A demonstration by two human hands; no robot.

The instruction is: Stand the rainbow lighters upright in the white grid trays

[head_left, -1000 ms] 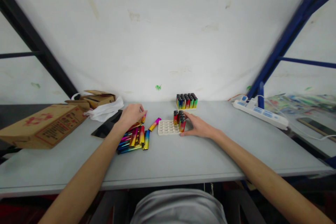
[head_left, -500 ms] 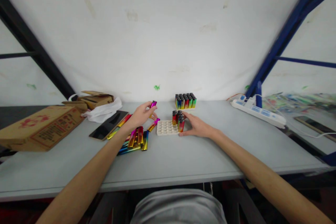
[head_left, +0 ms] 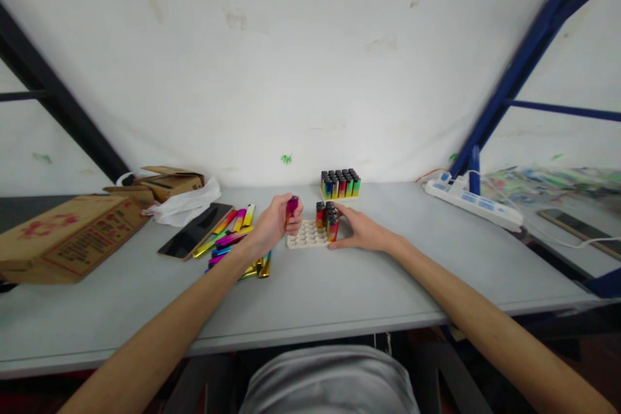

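My left hand [head_left: 279, 223] is closed around a purple-and-red lighter [head_left: 292, 206], held upright just over the left end of a pale tray [head_left: 303, 240] with round holes. Several black-topped red and green lighters [head_left: 332, 229] stand in the tray's right part. My right hand [head_left: 361, 231] holds the tray at its right end, thumb in front and index finger behind, against the standing lighters. Loose shiny lighters [head_left: 231, 237] in pink, yellow, red and blue lie in a pile, partly behind my left wrist.
A full block of lighters [head_left: 341, 185] stands near the wall. On the left lie a dark phone [head_left: 196, 231], a white plastic bag [head_left: 187, 204] and cardboard boxes [head_left: 72, 236]. A white power strip [head_left: 473, 202] and another phone [head_left: 582, 229] are on the right.
My left hand has moved right from beside the pile to the tray, turning the lighter in its fingers upright. My right hand stays at the tray's right end.
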